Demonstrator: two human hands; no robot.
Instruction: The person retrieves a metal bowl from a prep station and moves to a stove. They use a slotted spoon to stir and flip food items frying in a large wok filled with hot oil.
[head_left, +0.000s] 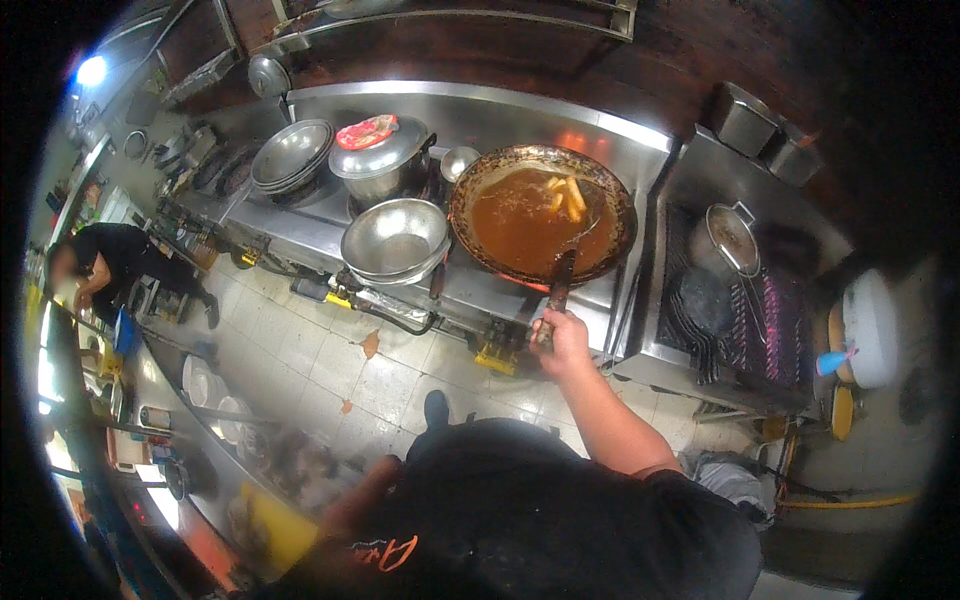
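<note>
My right hand (562, 343) grips the dark, worn handle (559, 296) of a skimmer, which crosses the near rim of a large blackened wok (466, 244). The skimmer's head is mostly sunk in brown liquid (510, 232), likely frying oil; only a thin curved rim shows. Several pale yellow sticks of food (574, 196) lie together at the liquid's surface, by the skimmer's head. At the left side of my body, my left hand (386, 469) is dark and blurred; its fingers cannot be made out.
Nested perforated metal bowls (395, 236), a lidded pot (379, 157) with a red-and-white cloth or bag on top, and stacked pans (292, 154) line the stove leftward. Right of the wok is a grill (750, 322) with a strainer (731, 240). A person (124, 259) is bent over at far left.
</note>
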